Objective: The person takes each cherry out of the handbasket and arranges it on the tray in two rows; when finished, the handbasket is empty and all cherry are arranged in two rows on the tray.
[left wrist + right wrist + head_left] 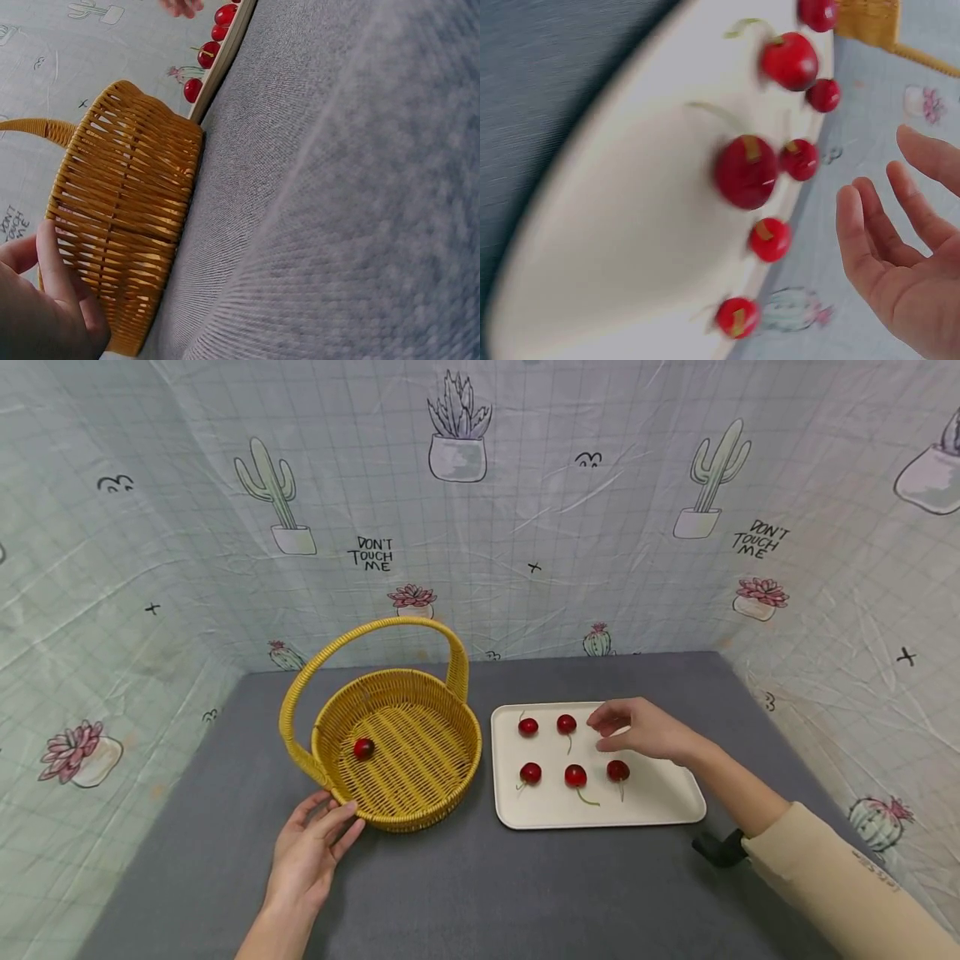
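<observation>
My left hand touches the near left rim of a round yellow wicker basket with a tall arched handle, its fingers by the foot of the handle. In the left wrist view one finger lies fairly straight along the woven outer wall. One dark red cherry sits inside the basket. To the right, my right hand hovers over a cream tray, fingers spread and slightly bent, holding nothing. Several stemmed cherries lie there, among them a near one; the hand hides some in the head view.
A grey cloth covers the table, and the basket and tray stand side by side on it. Behind and at both sides hangs a pale curtain printed with cacti. A black strap shows beside the right sleeve.
</observation>
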### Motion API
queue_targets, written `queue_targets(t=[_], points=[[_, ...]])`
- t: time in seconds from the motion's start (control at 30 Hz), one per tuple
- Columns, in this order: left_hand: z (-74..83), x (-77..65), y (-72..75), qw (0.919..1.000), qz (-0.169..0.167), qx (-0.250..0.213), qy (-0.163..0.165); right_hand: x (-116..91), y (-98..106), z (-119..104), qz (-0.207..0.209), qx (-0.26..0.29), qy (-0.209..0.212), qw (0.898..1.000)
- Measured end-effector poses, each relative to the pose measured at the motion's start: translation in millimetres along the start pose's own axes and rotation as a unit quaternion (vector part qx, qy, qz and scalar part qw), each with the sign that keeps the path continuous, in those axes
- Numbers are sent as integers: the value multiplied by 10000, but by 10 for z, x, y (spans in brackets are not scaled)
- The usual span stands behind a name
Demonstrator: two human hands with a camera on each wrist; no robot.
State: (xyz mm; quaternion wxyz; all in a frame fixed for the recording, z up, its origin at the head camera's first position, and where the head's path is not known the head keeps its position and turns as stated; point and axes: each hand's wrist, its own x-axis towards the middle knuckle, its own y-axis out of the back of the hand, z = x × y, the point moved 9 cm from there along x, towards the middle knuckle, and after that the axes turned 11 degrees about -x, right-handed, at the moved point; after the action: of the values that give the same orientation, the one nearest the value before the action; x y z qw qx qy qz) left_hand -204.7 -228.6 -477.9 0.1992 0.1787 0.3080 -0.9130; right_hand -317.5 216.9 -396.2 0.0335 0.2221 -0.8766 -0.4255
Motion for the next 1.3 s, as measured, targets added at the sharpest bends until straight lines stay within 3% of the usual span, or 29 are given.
queue_targets(t=[0.43,0.73,1.03,1.3], points=[[1,8,-14,10000,-51,5,-18,469,-118,-771,-635,-171,758,9950],[2,-11,-21,9999,-72,-2,-87,715,-373,-1292,-984,-248,1235,9871],[9,-19,-14,9999,-59,-47,-149,903,-532,-1790,-1064,-667,1825,9751],[5,-11,-16,9998,-80,-107,-179,1163,-689,-2136,-1227,-863,2067,9668]])
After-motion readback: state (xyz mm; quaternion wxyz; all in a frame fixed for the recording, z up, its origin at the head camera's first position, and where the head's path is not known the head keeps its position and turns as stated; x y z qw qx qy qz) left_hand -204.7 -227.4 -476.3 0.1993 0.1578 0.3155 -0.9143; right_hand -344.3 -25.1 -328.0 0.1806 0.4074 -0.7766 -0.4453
